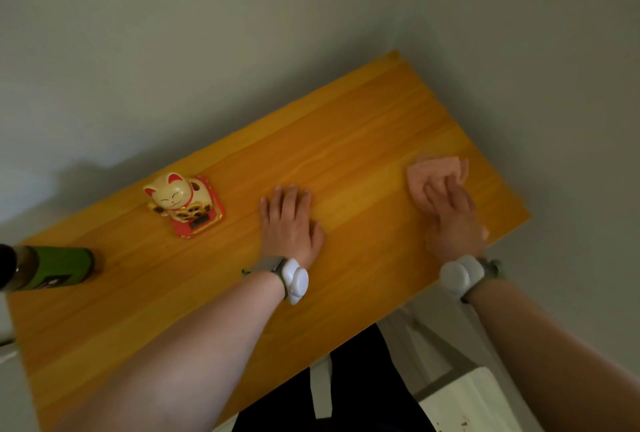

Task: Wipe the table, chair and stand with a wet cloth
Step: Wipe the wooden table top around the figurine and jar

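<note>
Bottle (52, 267): left of cat figurine (180, 201).
Left hand (289, 220): right of cat figurine, flat on table (346, 126), grasping nothing.
Cloth (436, 171): far right of cat figurine, pressed under right hand (450, 220), fingers flat, not clenched. Likely soft, limp, light; pinch bunched edge.

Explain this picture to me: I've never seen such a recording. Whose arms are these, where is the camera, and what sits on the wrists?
No machine here: a person works with bare hands, and the one camera sits on their head, looking down, so both arms enter from below. The left hand lies flat on the orange wooden table. The right hand presses a pink cloth onto the table near its right end, fingers laid over it. Each wrist wears a white device; its purpose does not show. Also on the table: a lucky cat figurine on a red base and, at the left edge, a green container, partly cut off.
</note>
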Motion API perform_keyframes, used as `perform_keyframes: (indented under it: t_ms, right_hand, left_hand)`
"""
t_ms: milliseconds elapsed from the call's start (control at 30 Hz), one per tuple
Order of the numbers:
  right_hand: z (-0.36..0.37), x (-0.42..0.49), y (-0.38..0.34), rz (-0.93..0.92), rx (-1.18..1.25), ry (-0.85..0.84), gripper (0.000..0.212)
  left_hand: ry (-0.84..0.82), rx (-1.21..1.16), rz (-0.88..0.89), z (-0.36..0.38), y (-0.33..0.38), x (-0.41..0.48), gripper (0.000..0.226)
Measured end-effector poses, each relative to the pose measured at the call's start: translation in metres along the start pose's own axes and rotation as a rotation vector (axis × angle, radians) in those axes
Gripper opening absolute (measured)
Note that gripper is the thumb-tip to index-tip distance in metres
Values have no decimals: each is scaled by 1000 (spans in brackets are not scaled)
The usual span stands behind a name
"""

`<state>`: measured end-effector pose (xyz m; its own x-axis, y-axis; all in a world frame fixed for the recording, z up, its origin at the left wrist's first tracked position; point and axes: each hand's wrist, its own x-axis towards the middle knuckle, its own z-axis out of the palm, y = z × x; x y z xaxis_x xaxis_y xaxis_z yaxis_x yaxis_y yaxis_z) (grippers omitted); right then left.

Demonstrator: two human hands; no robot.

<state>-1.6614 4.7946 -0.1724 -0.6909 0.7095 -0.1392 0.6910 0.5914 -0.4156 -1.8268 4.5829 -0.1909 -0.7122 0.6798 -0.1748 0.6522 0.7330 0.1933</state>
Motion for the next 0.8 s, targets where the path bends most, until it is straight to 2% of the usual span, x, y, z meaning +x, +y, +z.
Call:
perform_keyframes:
  t_ms: [67,167,233,300,367,533,600,733,800]
  right_hand:
    - [8,10,-23,-48,4,-26,63]
    - [32,5,-60,-308,10,-159,55]
    - [36,9,-70,-438,-54,-282,54]
    - [27,23,-65,-527,-84,-328,56]
    - [18,40,-49,-544,-83,-273,58]
    - [15,61,-54,-249,-35,-64,50]
    - [28,56,-72,-321,-38,-75,50]
    - [51,70,-93,-635,-89,-255,59]
    - [46,95,-94,-704,-117,-217,55]
  left_hand:
    - [20,-30,-18,-1,0,2,58]
    - [65,-83,-60,-7,1,7,48]
    - [96,-105,-95,-14,1,18,39]
    - [97,-116,-125,-20,-3,33,38]
    - [82,-116,-134,-23,-11,50,44]
    - [42,-73,-145,-24,-27,83,54]
    - [37,-70,-140,-22,-28,84,54]
    - [65,-55,-133,-19,-30,82,63]
    - [71,-57,-128,-18,-29,82,65]
